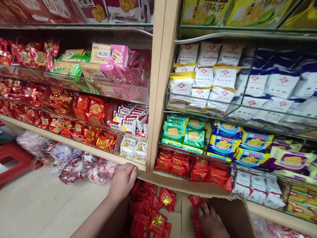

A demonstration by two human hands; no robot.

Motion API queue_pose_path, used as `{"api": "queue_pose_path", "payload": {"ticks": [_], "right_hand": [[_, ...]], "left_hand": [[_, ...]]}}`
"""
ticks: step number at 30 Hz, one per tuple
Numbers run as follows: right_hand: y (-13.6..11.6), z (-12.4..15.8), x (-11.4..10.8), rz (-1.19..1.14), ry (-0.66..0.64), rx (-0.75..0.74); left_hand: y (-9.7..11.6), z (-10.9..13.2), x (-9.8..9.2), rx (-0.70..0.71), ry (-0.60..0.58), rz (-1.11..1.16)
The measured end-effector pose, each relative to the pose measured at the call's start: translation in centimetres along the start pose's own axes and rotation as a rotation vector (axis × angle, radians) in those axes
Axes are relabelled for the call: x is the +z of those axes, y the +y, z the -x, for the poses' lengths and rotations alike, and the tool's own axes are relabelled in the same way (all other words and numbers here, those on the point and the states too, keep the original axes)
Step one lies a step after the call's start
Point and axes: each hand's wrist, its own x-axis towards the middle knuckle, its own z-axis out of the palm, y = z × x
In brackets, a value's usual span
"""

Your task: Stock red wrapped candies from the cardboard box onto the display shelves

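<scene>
Open brown cardboard box (229,213) sits on the floor at near centre, its far rim hard against the lower front edge of the pale wooden shelf unit (157,81), with no gap there. Loose red foil packets with gold print (157,221) lie inside on the left and middle; bare card shows between them. Left hand (123,181) sits at the box's far left corner, its grip curled together; whether it pinches the card cannot be told. Right hand (211,221) lies inside the box at right, fingers (204,209) stretched over a red packet; thumb hidden, so its grip cannot be told. Open room: pale tiled floor (34,206) to the left. Obstructions there: clear plastic bags of wrapped sweets (71,167) under the shelf and a red plastic stool (9,162) far left. Directly beyond the box, the bottom right compartment holds matching red packets (202,169) behind a clear front panel.
</scene>
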Motion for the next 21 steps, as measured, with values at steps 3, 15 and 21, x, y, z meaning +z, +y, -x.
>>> {"api": "queue_pose_path", "payload": {"ticks": [3, 15, 21], "right_hand": [[0.4, 0.1, -0.6, 0.027, -0.001, -0.010], [-0.5, 1.7, 0.4, 0.020, -0.102, 0.009], [-1.3, 2.5, 0.7, -0.113, -0.086, 0.059]], "left_hand": [[-0.1, 0.1, 0.0, -0.002, 0.008, 0.003], [0.0, -0.1, -0.3, 0.024, 0.021, 0.025], [-0.1, -0.1, -0.4, 0.032, 0.030, 0.036]]}}
